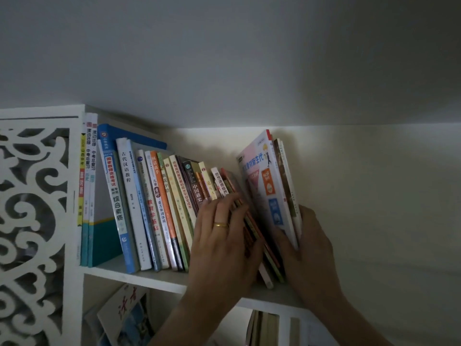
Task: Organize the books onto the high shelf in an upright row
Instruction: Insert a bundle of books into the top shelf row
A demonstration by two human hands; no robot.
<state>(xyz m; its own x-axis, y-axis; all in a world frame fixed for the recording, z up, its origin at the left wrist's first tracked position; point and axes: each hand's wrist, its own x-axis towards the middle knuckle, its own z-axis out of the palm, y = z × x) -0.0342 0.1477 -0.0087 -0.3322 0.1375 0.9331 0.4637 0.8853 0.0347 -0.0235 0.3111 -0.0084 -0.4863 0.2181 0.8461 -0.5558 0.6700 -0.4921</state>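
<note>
A row of several books (139,201) stands on the high white shelf (139,275), most leaning left. My left hand (219,236), with a gold ring, lies with straight fingers against the spines of the thin books (222,181) at the row's right end. My right hand (309,245) grips two or three taller books (267,186), the front one with a pink and white cover. They stand almost upright just right of the row. A gap shows between them and the leaning row at the top.
A white carved side panel (35,208) closes the shelf on the left. The ceiling hangs close above the books. Below the shelf, a slanted magazine (124,313) and more books (264,328) sit in lower compartments. A bare wall (374,196) is to the right.
</note>
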